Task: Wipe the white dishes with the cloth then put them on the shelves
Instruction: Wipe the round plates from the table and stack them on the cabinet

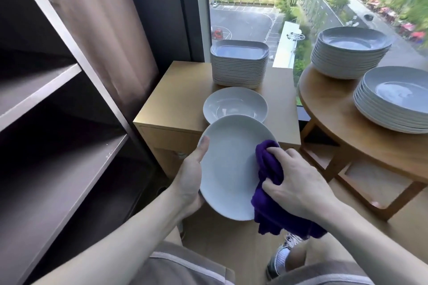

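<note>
A white oval dish [228,169] is held tilted in front of me, above the floor beside the wooden cabinet. My left hand [192,176] grips its left rim, thumb lying on the inner face. My right hand [298,183] clutches a bunched purple cloth [271,169] and presses it against the dish's right side; the loose end of the cloth hangs below. The dark shelves [58,122] stand on my left with bare boards.
A single white bowl [235,105] and a stack of squarish white plates [239,65] sit on the wooden cabinet [176,90]. Two stacks of round white plates [349,53] [393,99] rest on the round wooden table [335,118] at right. A large window lies behind.
</note>
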Tool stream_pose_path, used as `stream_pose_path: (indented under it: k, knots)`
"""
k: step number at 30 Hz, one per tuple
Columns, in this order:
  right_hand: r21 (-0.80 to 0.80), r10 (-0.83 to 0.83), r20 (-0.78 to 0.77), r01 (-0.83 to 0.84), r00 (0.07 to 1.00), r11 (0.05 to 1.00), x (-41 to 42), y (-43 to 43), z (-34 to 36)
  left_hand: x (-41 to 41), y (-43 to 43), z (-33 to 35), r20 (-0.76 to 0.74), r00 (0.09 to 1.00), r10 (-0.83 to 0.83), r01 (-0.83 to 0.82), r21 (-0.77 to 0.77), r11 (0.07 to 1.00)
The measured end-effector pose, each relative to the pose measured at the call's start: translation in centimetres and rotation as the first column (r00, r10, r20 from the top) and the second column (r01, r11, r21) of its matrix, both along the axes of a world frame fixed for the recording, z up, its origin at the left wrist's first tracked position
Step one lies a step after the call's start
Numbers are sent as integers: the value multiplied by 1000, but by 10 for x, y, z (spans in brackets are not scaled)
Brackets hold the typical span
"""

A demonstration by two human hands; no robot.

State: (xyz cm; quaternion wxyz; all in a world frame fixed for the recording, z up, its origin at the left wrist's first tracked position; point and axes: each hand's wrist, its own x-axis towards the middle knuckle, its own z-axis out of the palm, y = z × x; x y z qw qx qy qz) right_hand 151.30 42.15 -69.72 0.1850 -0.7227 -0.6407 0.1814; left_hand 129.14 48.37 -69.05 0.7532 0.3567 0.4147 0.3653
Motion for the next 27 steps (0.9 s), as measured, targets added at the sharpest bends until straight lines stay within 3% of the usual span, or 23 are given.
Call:
stream_pose_path:
  k: [8,13,17,21,24,27]
  knots:
    - [122,-65,-100,77,993,990,-22,-5,7,19,-11,9,-103,991,-81,89,82,993]
    - [208,157,54,-165,986,964,-50,-18,17,31,-23,0,-88,993,-84,83,-16,996]
    - [137,357,98,-368,929,920,-59,-23,18,28,-19,1,47,997,-55,61,-154,986]
    - [40,495,155,-506,855,862,-58,-24,17,20,-6,5,54,998,-37,43,-98,994]
    - [-82,509,141,-502,849,861,-52,-25,13,12,7,9,14,1000,-24,24,9,1000]
    - [-143,412,161,-392,897,909,-40,-16,9,7,13,14,-30,999,-27,30,96,995]
